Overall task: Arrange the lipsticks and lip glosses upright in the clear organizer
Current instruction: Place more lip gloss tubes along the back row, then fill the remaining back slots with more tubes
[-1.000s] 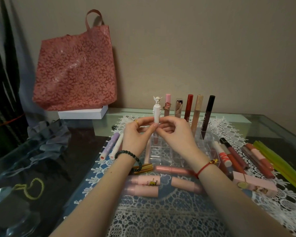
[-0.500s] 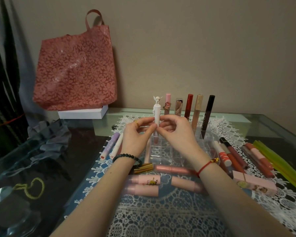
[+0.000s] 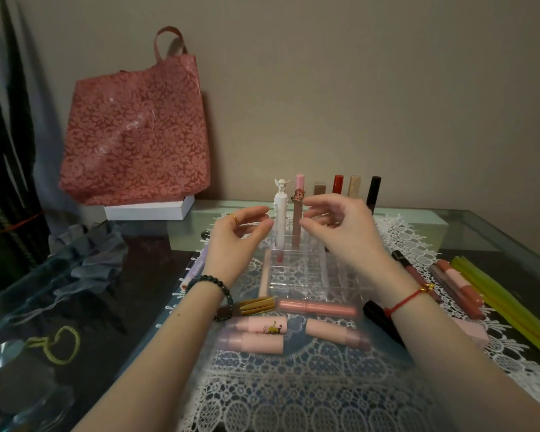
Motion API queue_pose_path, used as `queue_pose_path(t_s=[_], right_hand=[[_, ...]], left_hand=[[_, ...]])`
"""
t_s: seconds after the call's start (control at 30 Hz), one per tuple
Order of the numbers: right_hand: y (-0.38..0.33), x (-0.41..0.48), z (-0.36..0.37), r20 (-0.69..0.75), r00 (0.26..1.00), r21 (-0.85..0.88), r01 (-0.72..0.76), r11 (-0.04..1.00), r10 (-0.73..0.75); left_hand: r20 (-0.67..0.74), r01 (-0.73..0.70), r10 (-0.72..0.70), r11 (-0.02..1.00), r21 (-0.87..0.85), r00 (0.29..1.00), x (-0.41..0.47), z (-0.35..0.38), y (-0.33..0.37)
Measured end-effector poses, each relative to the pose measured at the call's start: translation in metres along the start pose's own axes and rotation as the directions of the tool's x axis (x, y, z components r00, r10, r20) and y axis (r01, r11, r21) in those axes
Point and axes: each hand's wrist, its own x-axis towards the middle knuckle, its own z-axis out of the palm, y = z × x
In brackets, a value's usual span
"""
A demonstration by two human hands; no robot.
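A clear gridded organizer (image 3: 296, 275) sits on a lace mat. In its back row stand several tubes upright: a white lip gloss with a winged figure cap (image 3: 280, 213), a pink one with a unicorn charm (image 3: 298, 213), then brown, red, beige and black ones (image 3: 373, 190). My left hand (image 3: 237, 238) hovers just left of the white gloss with fingers apart and nothing in them. My right hand (image 3: 337, 229) is to its right, fingers spread and holding nothing. Pink lipsticks (image 3: 256, 333) and a gold-capped tube (image 3: 256, 304) lie flat in front of the organizer.
More glosses (image 3: 455, 285) and yellow-green sticks (image 3: 505, 307) lie at the right. A purple tube (image 3: 197, 266) lies to the left. A red floral bag (image 3: 134, 135) stands on a white box (image 3: 150, 210) at the back left. Grey fabric (image 3: 85, 260) lies on the glass table.
Both hands were pinching the white winged lip gloss; they have let go and moved apart, leaving it standing upright in the organizer.
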Motion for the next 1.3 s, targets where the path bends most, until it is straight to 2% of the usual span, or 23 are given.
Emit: queue_pose_path(t_s=[0.27,0.43,0.53,0.73,0.97,1.1,1.17,1.3], right_hand=[[0.01,-0.028,-0.03,0.012,1.0,-0.067,-0.015,0.998,0.016],[0.024,-0.045,-0.036,0.042,0.998,-0.123,-0.035,0.992,0.041],[0.028,-0.05,-0.036,0.054,0.998,-0.174,-0.022,0.985,0.032],[0.029,-0.053,-0.031,0.108,0.994,-0.281,0.029,0.959,0.002],[0.031,-0.055,-0.029,0.129,0.992,-0.328,0.051,0.943,-0.008],[0.03,-0.055,-0.028,0.133,0.991,-0.334,0.055,0.941,-0.011],[0.03,-0.056,-0.028,0.132,0.991,-0.337,0.054,0.94,-0.01],[0.029,-0.056,-0.029,0.132,0.991,-0.339,0.051,0.94,-0.006]], left_hand=[[0.079,-0.065,0.053,0.984,0.168,0.995,-0.013,-0.019,0.0],[0.06,0.014,-0.035,0.945,0.326,0.998,-0.016,-0.031,-0.014],[0.09,0.041,-0.089,0.895,0.445,0.992,-0.017,-0.03,-0.02],[0.317,-0.056,-0.179,0.789,0.612,0.932,-0.024,-0.017,-0.026],[0.327,-0.11,-0.207,0.67,0.734,0.922,-0.026,-0.019,-0.02],[0.312,-0.211,-0.107,0.53,0.821,0.944,-0.025,-0.019,-0.02],[0.317,-0.242,-0.073,0.492,0.836,0.946,-0.025,-0.018,-0.02],[0.345,-0.276,-0.101,0.415,0.867,0.933,-0.025,-0.018,-0.019]])
